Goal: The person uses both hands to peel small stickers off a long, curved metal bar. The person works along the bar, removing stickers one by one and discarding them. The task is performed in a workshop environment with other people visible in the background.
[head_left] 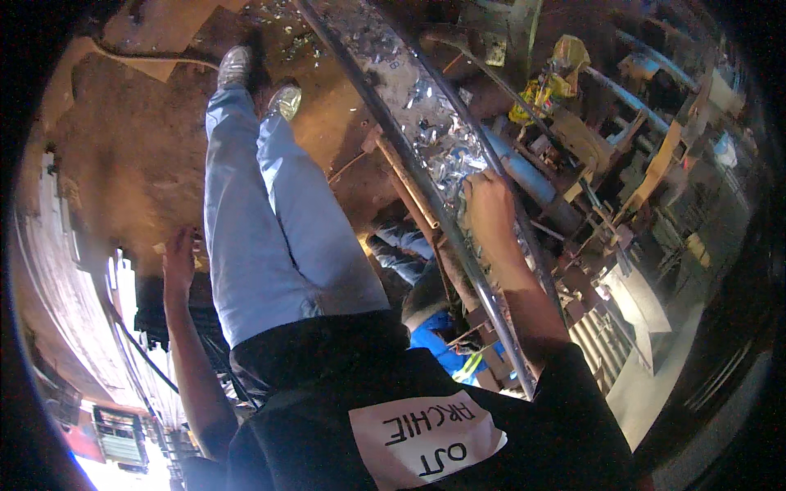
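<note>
A long metal trough (pixel 407 96) with dark raised rails runs from the top centre down to the lower right. Small shiny metal pieces (pixel 449 155) lie scattered and heaped in it. My right hand (pixel 490 200) is down in the trough beside the heap, its fingers curled closed; whatever they hold is hidden. My left hand (pixel 178 266) hangs out at my left, away from the trough, with its fingers loosely extended. Nothing shows clearly in it, though it is dim and small.
A rusty pipe (pixel 407 182) slants along the trough's near side. Below the trough, a person in blue clothing (pixel 434 331) is partly hidden. Beyond it lie blue pipes (pixel 524 168), a yellow bag (pixel 534 98) and jumbled metal parts. A cable (pixel 155 57) crosses the brown floor.
</note>
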A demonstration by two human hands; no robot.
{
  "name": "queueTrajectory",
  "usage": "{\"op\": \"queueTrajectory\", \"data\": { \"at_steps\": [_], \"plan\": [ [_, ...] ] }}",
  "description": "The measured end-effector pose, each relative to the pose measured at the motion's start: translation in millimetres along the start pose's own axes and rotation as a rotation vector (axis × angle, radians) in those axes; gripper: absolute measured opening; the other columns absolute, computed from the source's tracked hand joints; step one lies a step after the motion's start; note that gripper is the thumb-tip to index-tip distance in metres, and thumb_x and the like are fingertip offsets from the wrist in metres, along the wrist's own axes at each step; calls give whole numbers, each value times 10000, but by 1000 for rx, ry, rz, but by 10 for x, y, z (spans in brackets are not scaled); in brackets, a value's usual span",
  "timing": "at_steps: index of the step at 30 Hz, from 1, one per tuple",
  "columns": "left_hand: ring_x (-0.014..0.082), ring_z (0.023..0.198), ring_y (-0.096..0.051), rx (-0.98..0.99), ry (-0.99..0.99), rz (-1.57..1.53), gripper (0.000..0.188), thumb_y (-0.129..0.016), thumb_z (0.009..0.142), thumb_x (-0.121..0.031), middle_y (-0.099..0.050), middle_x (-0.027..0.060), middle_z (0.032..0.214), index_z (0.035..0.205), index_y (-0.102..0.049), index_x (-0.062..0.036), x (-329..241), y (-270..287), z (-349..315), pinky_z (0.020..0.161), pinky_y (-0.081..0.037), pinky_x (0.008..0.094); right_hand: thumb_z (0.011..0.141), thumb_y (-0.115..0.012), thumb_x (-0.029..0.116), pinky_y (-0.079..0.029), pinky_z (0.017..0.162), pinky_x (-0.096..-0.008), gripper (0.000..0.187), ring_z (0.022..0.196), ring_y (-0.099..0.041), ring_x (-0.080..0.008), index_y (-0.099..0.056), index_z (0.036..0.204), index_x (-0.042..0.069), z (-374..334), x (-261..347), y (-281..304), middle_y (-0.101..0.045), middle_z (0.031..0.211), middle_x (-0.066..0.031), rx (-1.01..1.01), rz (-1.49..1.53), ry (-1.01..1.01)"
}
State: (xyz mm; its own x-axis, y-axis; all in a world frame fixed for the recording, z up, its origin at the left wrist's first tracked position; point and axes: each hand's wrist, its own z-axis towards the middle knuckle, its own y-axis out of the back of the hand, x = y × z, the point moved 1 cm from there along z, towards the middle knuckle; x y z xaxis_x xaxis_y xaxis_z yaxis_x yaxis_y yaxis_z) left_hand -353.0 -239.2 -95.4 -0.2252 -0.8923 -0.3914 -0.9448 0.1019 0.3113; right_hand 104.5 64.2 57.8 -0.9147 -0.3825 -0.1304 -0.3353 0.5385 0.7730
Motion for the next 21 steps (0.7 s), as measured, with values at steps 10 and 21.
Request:
{"op": "queueTrajectory", "data": {
  "at_steps": [10, 21],
  "plan": [
    [162, 801, -618, 74, 49, -108, 326, -477, 998, -284, -664, 76, 965, 1103, -637, -21, -231, 400, 134, 732, -488, 294, 837, -575, 74, -557, 657, -424, 98, 798, -674, -332, -627, 862, -5, 18, 210, -166, -662, 857, -177, -34, -210, -195],
    [166, 771, -617, 126, 44, -74, 302, -467, 999, -270, -668, 82, 914, 1081, -651, -45, -418, 766, 332, 698, -490, 296, 886, -551, 108, -524, 757, -460, 120, 888, -652, -359, -606, 937, 15, -79, 198, -244, -641, 963, -192, 32, 82, -406]
  ]
}}
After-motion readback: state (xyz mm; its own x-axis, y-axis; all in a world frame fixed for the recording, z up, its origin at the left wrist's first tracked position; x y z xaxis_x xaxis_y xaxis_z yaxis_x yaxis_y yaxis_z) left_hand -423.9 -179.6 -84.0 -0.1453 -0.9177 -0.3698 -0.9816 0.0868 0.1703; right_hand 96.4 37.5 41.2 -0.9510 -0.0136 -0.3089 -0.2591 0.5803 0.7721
